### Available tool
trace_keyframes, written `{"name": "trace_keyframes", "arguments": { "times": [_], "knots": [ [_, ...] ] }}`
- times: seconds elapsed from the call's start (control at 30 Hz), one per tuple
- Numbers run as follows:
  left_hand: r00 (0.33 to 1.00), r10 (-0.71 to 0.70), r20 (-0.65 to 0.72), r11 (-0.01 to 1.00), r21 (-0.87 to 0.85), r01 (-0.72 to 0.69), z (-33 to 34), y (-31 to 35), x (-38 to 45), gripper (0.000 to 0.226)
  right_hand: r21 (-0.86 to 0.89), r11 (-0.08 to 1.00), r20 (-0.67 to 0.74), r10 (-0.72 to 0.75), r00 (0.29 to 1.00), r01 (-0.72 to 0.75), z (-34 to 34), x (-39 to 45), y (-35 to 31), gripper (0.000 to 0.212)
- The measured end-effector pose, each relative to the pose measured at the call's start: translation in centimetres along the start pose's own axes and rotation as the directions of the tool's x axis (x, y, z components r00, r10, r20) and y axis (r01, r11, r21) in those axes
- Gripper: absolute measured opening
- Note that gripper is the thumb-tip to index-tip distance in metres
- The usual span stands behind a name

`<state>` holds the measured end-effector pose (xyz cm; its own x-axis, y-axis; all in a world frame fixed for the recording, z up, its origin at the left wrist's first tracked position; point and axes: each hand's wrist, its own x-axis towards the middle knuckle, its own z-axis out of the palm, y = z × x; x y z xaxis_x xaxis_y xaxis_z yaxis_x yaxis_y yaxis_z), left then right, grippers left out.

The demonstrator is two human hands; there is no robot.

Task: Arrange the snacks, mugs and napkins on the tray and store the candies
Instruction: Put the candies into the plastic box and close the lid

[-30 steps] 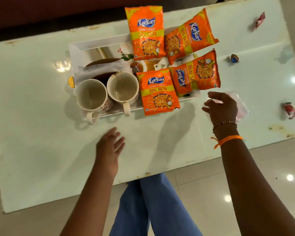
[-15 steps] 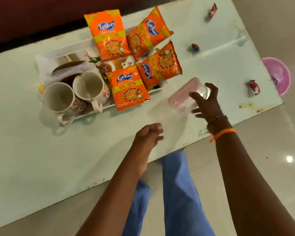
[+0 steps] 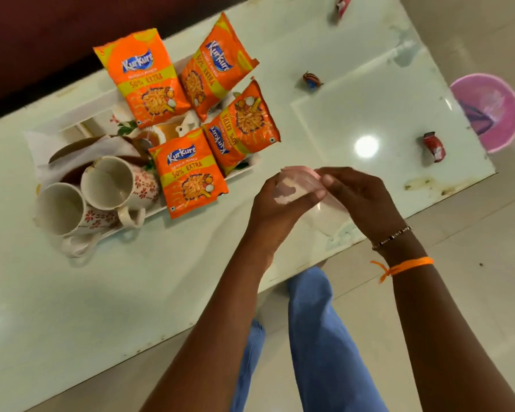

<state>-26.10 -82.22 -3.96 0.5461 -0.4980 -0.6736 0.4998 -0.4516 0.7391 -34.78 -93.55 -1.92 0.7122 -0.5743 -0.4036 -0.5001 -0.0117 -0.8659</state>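
Observation:
A clear plastic container [image 3: 329, 217] with a pink lid [image 3: 298, 181] is held above the table's near edge. My left hand [image 3: 275, 209] grips its lid end and my right hand [image 3: 360, 200] holds its body. On the white tray [image 3: 72, 120] lie several orange snack packets [image 3: 143, 81], two white floral mugs [image 3: 113, 179] on their sides, and white napkins [image 3: 81, 150]. Three wrapped candies lie loose on the table: a red candy [image 3: 434, 145] at the right, a striped candy [image 3: 311, 80] in the middle, another red candy [image 3: 342, 4] at the far edge.
The pale glass table [image 3: 131, 278] ends just below my hands. A pink bowl [image 3: 488, 111] sits on the tiled floor beyond the table's right end. My blue-trousered legs [image 3: 318, 346] are under the near edge. A dark red sofa [image 3: 42, 40] runs behind.
My right hand lifted the container from the table beside the tray and brought it toward me. My left hand came up from the table and took hold of its lid end.

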Motion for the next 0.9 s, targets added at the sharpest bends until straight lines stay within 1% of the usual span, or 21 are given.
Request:
{"name": "trace_keyframes", "arguments": {
  "times": [0.03, 0.1, 0.17, 0.23, 0.27, 0.3, 0.37, 0.43, 0.47, 0.5, 0.57, 0.6, 0.67, 0.73, 0.77, 0.83, 0.9],
  "knots": [
    [1.0, -0.012, 0.007, 1.0, 0.001, 0.012, 0.7, 0.2, 0.3, 0.054, -0.005, 1.0, 0.038, -0.007, 0.999, 0.008, -0.6, 0.5, 0.1, 0.014],
    [0.999, -0.037, -0.021, 0.999, 0.024, 0.037, 1.7, 0.5, 0.8, 0.054, -0.005, 1.0, 0.053, -0.025, 0.998, 0.026, -1.5, 1.4, 0.7, 0.015],
    [0.996, -0.065, -0.065, 0.994, 0.081, 0.07, 2.5, 0.6, 1.3, 0.054, -0.103, 0.993, 0.027, -0.05, 0.998, 0.052, -2.2, 2.2, 1.6, 0.018],
    [0.996, -0.091, -0.024, 0.991, 0.097, 0.093, 2.8, 0.5, 1.7, 0.052, -0.26, 0.963, -0.075, -0.089, 0.993, 0.066, -2.8, 3.2, 2.6, 0.028],
    [0.995, -0.098, 0.024, 0.992, 0.085, 0.095, 3.0, 0.4, 1.9, 0.055, -0.309, 0.95, -0.15, -0.096, 0.984, 0.046, -3.2, 3.9, 3.1, 0.033],
    [0.994, -0.095, 0.059, 0.993, 0.069, 0.091, 3.2, 0.4, 2.1, 0.062, -0.324, 0.946, -0.219, -0.083, 0.972, 0.008, -3.6, 4.7, 3.6, 0.034],
    [0.995, -0.068, 0.068, 0.996, 0.057, 0.064, 3.5, 0.1, 2.6, 0.075, -0.263, 0.96, -0.304, 0.013, 0.953, -0.097, -4.6, 6.2, 4.8, 0.026],
    [0.998, -0.025, 0.049, 0.997, 0.073, 0.022, 3.9, 0.0, 2.9, 0.081, -0.127, 0.98, -0.3, 0.113, 0.947, -0.157, -5.6, 7.3, 5.7, 0.023],
    [0.999, -0.01, 0.04, 0.997, 0.083, 0.006, 4.1, 0.0, 3.1, 0.082, -0.087, 0.984, -0.312, 0.123, 0.942, -0.157, -6.3, 7.7, 5.9, 0.023],
    [0.999, 0.004, 0.031, 0.996, 0.093, -0.007, 4.2, 0.0, 3.4, 0.082, -0.103, 0.985, -0.354, 0.096, 0.93, -0.141, -6.9, 8.0, 6.1, 0.024],
    [0.999, 0.027, 0.021, 0.993, 0.113, -0.03, 4.3, 0.1, 4.1, 0.083, -0.266, 0.957, -0.475, -0.022, 0.88, -0.12, -8.5, 8.5, 6.6, 0.025],
    [0.999, 0.033, 0.024, 0.991, 0.125, -0.036, 4.4, 0.3, 4.4, 0.083, -0.356, 0.923, -0.523, -0.067, 0.85, -0.146, -9.2, 8.7, 7.0, 0.028],
    [0.999, 0.041, 0.023, 0.989, 0.143, -0.044, 4.6, 0.8, 4.9, 0.085, -0.477, 0.838, -0.578, -0.072, 0.813, -0.265, -10.6, 9.3, 8.0, 0.036],
    [0.998, 0.052, 0.018, 0.989, 0.14, -0.054, 4.8, 1.2, 5.4, 0.085, -0.523, 0.772, -0.57, -0.003, 0.822, -0.36, -11.6, 9.8, 8.9, 0.043],
    [0.998, 0.059, 0.018, 0.988, 0.14, -0.061, 5.0, 1.5, 5.6, 0.085, -0.52, 0.77, -0.544, 0.034, 0.838, -0.369, -12.0, 10.1, 9.3, 0.044],
    [0.997, 0.078, 0.02, 0.986, 0.147, -0.08, 5.4, 2.1, 6.1, 0.085, -0.493, 0.811, -0.47, 0.057, 0.881, -0.315, -12.3, 10.7, 9.5, 0.044],
    [0.995, 0.1, 0.013, 0.984, 0.149, -0.101, 5.7, 2.4, 6.4, 0.086, -0.465, 0.862, -0.369, 0.018, 0.929, -0.201, -11.8, 11.0, 8.6, 0.044]
  ]
}}
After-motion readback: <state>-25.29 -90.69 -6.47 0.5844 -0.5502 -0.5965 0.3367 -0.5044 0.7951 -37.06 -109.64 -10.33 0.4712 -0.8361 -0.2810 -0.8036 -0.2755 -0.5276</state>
